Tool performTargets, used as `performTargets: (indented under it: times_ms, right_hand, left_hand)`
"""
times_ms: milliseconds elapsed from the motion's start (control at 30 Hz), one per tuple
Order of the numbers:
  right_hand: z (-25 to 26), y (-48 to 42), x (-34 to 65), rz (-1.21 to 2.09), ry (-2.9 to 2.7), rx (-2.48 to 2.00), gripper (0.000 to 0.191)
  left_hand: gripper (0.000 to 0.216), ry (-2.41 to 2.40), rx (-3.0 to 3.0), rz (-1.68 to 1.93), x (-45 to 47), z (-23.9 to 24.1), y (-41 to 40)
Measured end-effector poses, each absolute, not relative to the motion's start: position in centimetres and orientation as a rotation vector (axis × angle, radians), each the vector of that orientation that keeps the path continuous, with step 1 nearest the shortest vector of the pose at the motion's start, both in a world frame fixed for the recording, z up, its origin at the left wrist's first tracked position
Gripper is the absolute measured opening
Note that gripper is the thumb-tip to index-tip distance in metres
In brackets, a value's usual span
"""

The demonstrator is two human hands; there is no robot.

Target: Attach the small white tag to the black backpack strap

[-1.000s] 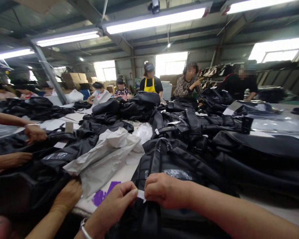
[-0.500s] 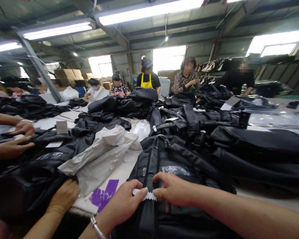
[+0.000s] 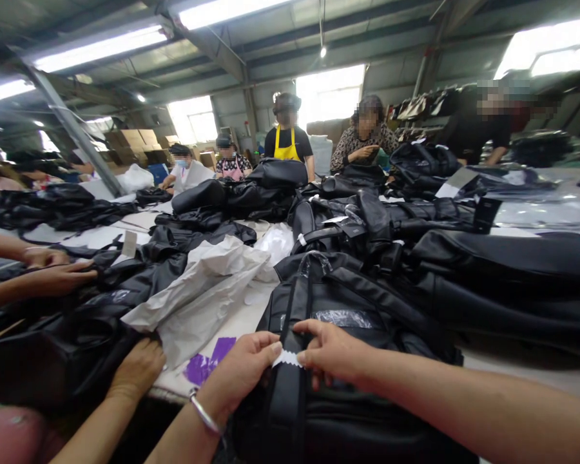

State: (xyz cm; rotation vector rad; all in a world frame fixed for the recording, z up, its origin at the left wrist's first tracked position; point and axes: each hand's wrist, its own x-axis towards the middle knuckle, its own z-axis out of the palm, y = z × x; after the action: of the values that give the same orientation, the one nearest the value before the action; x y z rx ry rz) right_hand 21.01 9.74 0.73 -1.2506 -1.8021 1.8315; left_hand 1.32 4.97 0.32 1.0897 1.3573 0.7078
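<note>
Now pinching small white tape strip between left hand and right hand, over black bag at six o'clock. Could tear or slip if tugged hard.

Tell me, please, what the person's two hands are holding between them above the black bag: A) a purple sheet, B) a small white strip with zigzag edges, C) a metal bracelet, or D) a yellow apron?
B: the left hand and right hand each pinch one end of a small white zigzag-edged strip stretched across the vertical strap of the black bag; the purple sheet lies apart on the table.
</note>
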Motion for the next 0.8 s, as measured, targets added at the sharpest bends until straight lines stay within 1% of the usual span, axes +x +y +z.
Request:
performTargets:
  times_ms: [67, 133, 200, 300, 367, 433, 533, 600, 700, 767, 800]
  right_hand:
    - [1.2, 9.7, 21.7, 1.343, -2.167, -1.233, 0.044]
    - [2.0, 9.5, 22.2, 0.85, -2.394, -1.057, 0.031]
    - [2.7, 9.1, 22.4, 0.613, -2.545, -0.799, 0.03]
    - [3.2, 8.3, 21.9, 0.507, -2.734, -0.507, 0.031]
    - [3.3, 7.9, 21.6, 0.501, -2.816, -0.493, 0.026]
    - [3.6, 7.7, 21.6, 0.542, -2.858, -0.532, 0.02]
    - [4.7, 7.2, 22.7, 0.635, -2.817, -0.553, 0.014]
    - [5.5, 6.7, 24.0, 0.695, -2.744, -0.578, 0.014]
    - [5.0, 6.3, 26.4, 0.64, -2.631, -0.647, 0.02]
    - [3.4, 6.3, 28.0, 0.477, -2.602, -0.627, 0.019]
    - [2.3, 6.3, 28.8, 0.377, -2.601, -0.602, 0.016]
  left_hand:
    - [0.044, 1.387, 1.167, 0.685, 1.4, 0.5, 4.9]
    - [0.042, 1.401, 1.229, 0.669, 1.5, 0.7, 4.9]
    - [0.042, 1.397, 1.282, 0.651, 1.5, 1.0, 4.8]
    - [0.038, 1.437, 1.437, 0.693, 1.7, 1.3, 4.6]
    - [0.036, 1.549, 1.541, 0.739, 2.0, 1.5, 4.3]
    - [0.041, 1.645, 1.552, 0.71, 1.9, 1.6, 4.2]
    - [0.054, 1.619, 1.499, 0.649, 0.1, 1.1, 5.3]
    - [0.055, 1.691, 1.576, 0.671, -2.0, 0.1, 7.1]
    - [0.045, 1.926, 1.779, 0.595, -5.4, -2.6, 10.8]
    - [0.037, 2.023, 1.84, 0.522, -7.1, -4.6, 13.3]
    - [0.034, 2.062, 1.857, 0.489, -7.7, -5.6, 14.4]
